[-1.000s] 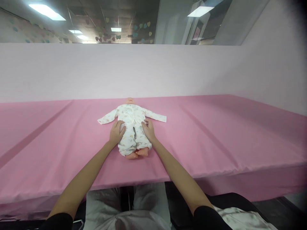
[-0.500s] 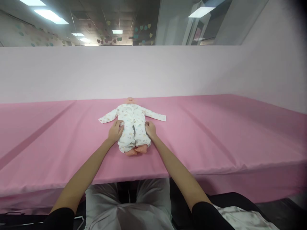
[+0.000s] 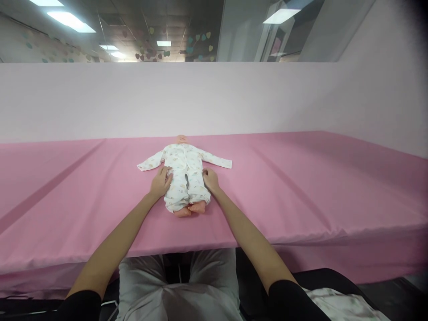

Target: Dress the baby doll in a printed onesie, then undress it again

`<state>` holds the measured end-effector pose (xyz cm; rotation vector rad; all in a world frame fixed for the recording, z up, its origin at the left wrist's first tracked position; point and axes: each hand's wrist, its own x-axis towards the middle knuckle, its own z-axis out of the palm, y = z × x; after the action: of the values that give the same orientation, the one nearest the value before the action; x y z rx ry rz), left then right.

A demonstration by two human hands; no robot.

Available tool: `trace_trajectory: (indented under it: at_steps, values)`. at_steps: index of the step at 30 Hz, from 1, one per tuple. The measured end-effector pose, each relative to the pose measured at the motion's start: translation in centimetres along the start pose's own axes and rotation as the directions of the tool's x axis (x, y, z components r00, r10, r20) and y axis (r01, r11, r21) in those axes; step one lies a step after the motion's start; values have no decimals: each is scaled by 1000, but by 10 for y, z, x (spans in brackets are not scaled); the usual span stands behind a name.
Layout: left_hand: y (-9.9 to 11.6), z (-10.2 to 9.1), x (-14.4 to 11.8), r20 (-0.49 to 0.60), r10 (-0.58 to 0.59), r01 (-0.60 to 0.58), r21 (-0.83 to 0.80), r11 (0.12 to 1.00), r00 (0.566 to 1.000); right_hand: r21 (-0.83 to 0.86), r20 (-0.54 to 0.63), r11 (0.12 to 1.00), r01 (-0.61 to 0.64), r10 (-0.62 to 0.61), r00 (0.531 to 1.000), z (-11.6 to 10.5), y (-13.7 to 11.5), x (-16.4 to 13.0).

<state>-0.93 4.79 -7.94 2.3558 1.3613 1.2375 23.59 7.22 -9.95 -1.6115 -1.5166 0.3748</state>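
Observation:
A baby doll (image 3: 182, 139) lies on its back, its head at the far side and its bare feet (image 3: 198, 207) towards me. It wears white patterned baby clothes (image 3: 182, 156), with the long sleeves spread out to both sides and the legs bunched above the feet. At the doll's left-hand side in view, my left hand (image 3: 161, 182) has its fingers on the cloth near the waist and the thumb lower down. Across from it, my right hand (image 3: 210, 179) is closed at the other edge of the clothes, its fingertips partly hidden.
Pink padded cloth (image 3: 284, 187) covers the table, with creases running across it. A white wall panel (image 3: 200, 98) stands behind, below a glass pane. Patterned white cloth (image 3: 344, 305) lies on a black chair (image 3: 321, 276) at the lower right.

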Motion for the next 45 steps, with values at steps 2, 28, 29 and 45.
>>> trace_trajectory:
  at_steps: [2, 28, 29, 45]
  values:
    - [-2, 1, 0, -3, -2, 2, -5, 1000, 1000, -3, -5, 1000, 0, 0, 1000, 0, 1, 1]
    - [-4, 1, 2, 1, 22, -22, 17, 1000, 1000, -85, 25, 995, 43, -41, 999, -3, -1, 2]
    - [-5, 1, 2, 2, 23, -23, 19, 1000, 1000, -82, 24, 996, 45, -43, 999, -3, -1, 2]
    - [-3, 0, 2, 5, 25, -25, 36, 999, 1000, -113, 41, 993, 44, -40, 998, -4, -2, 1]
